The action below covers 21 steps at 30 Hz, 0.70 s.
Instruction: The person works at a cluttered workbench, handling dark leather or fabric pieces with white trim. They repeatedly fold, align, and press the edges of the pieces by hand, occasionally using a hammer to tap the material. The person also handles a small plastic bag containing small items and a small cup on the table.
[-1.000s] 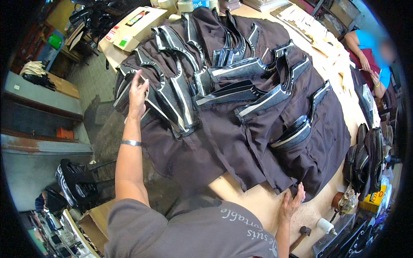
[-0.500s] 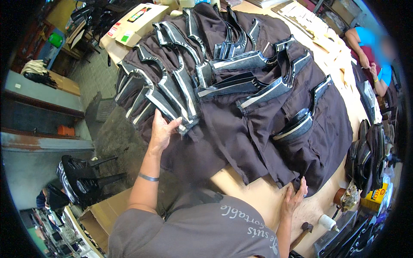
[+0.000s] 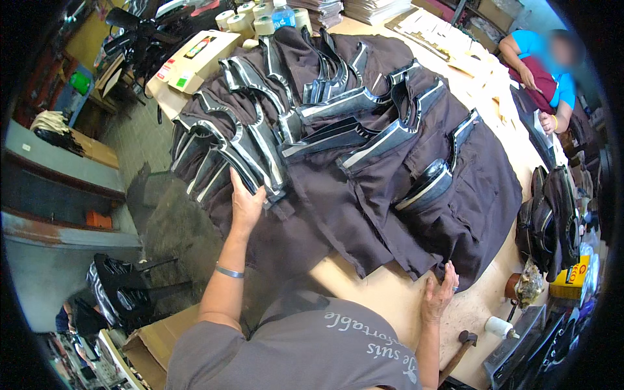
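Left hand [image 3: 246, 207] grips black edging [image 3: 244, 164]; right hand [image 3: 440, 296] lies unclenched against brown cloth [image 3: 474, 224].

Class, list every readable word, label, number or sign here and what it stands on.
I give places, not wording.
Grey shirt: pale lettering, upside down in view.
Cream box: red and green labels, too small to read.
Bottle: blue label with white lettering.
Yellow package: dark lettering.

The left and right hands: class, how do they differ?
The left hand is at a pale-striped edge of the dark cloth; the right hand is closer to the body, at the cloth's near edge. The left hand has a silvery bracelet at its wrist; the right hand shows none. Both are ungloved.
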Motion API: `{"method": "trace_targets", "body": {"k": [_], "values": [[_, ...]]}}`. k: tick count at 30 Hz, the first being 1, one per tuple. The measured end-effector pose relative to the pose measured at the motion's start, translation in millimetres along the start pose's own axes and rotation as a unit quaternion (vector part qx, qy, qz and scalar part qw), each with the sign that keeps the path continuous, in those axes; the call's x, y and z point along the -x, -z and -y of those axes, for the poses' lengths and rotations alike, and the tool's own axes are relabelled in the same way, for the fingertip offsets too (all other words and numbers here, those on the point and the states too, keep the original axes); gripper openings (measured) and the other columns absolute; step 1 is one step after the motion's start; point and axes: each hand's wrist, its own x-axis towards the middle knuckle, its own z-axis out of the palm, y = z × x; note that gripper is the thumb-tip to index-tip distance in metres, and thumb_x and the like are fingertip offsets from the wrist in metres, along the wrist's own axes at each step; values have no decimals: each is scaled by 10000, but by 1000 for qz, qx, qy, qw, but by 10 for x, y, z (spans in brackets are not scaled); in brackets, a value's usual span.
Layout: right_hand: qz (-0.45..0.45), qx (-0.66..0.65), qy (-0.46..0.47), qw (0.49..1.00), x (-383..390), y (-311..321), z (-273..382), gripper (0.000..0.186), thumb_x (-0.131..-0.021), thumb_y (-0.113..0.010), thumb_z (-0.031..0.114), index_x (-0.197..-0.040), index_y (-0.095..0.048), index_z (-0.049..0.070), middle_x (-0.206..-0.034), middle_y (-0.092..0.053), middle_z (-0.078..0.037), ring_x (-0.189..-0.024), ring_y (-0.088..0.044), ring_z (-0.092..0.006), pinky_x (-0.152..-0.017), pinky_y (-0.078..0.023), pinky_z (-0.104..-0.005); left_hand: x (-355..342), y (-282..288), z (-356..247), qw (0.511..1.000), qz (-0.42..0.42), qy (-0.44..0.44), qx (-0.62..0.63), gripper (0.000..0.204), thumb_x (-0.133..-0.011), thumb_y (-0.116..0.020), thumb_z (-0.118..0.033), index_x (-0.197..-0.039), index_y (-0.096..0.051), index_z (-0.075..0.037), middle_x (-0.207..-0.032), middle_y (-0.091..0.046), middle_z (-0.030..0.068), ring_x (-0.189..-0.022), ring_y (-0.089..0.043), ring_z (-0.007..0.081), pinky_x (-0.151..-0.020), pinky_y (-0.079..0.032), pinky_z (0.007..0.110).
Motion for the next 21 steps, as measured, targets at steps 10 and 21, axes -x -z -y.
{"method": "trace_targets", "body": {"k": [10, 21], "values": [[-7, -17, -2, 1000, 0, -16, -38, 534, -736, -591, 109, -1217, -372, 32, -1240, -440, -157, -1151, -404, -317, -1006, -232, -479, -1206, 684, -93, 963, -36, 75, 256, 340, -737, -593, -91, -1040, -531, 52, -955, -598, 116, -854, -570, 226, -828, -425, 331], [-25, 77, 18, 997, 15, 2, 2, 495, -815, -534, 256, -1223, -382, 20, -1256, -437, -125, -1198, -350, -306, -1027, -168, -498, -1472, 2212, -1181, 927, -118, -17, 356, 441, -696, -656, -140, -1069, -522, 55, -989, -583, 133, -874, -582, 233, -794, -463, 329]]}}
